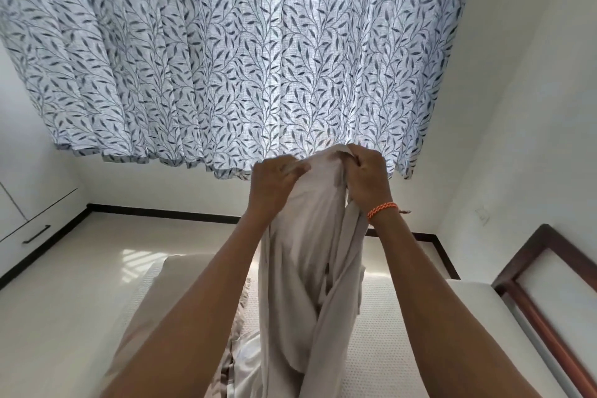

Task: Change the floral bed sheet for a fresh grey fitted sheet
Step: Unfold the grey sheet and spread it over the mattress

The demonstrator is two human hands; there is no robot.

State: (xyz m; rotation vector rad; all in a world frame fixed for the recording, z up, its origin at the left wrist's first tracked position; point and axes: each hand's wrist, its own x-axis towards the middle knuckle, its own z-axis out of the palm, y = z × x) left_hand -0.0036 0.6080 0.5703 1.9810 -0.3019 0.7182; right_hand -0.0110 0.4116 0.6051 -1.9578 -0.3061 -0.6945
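Observation:
I hold the pale grey fitted sheet (pixel 310 236) up in front of me with both arms stretched out. My left hand (pixel 274 184) and my right hand (pixel 366 176) are both closed on its bunched top edge, close together. An orange braided band sits on my right wrist. The sheet hangs down in long folds between my arms onto the bare white mattress (pixel 397 326), and part of it lies spread over the mattress's left side. No floral sheet is visible.
A leaf-patterned curtain (pixel 226 58) hangs across the far wall. A dark wooden bed frame (pixel 529 287) runs along the right. A white cupboard with a black handle (pixel 35 234) stands at left. Pale floor lies between bed and wall.

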